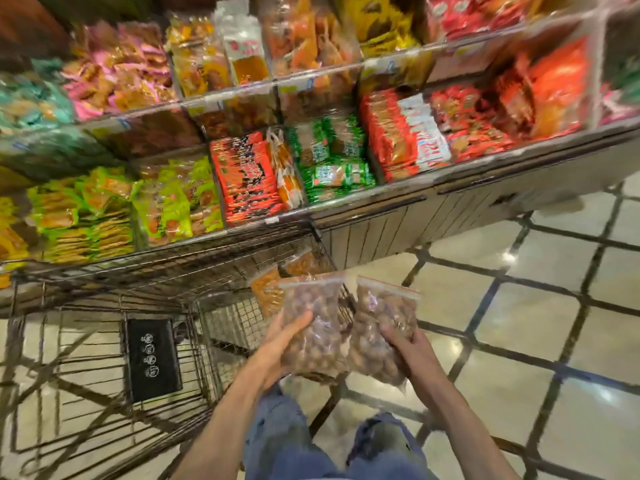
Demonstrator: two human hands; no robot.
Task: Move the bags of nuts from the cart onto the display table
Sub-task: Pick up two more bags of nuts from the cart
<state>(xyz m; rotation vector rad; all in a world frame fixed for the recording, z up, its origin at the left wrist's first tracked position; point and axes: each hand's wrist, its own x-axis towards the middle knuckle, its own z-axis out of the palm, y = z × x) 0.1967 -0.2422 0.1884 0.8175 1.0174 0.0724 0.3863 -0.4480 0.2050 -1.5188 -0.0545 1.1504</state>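
I hold two clear zip bags of brown nuts side by side above the right rear corner of the wire cart point(104, 299). My left hand point(280, 344) grips the left bag of nuts point(313, 317) from its left side. My right hand point(407, 348) grips the right bag of nuts point(381, 327) from its right side. Both bags stand roughly upright, red zip seals on top. More bags with orange contents point(270, 289) lie inside the cart just beyond them. The display table point(381, 206) with its snack bins stretches across the top of the view.
The table's bins hold packed snacks in green, red, orange and pink wrappers, split by clear dividers. A black panel point(152, 358) sits in the cart's child seat. Tiled floor point(519, 306) lies to the right. My legs in blue jeans point(277, 434) are below.
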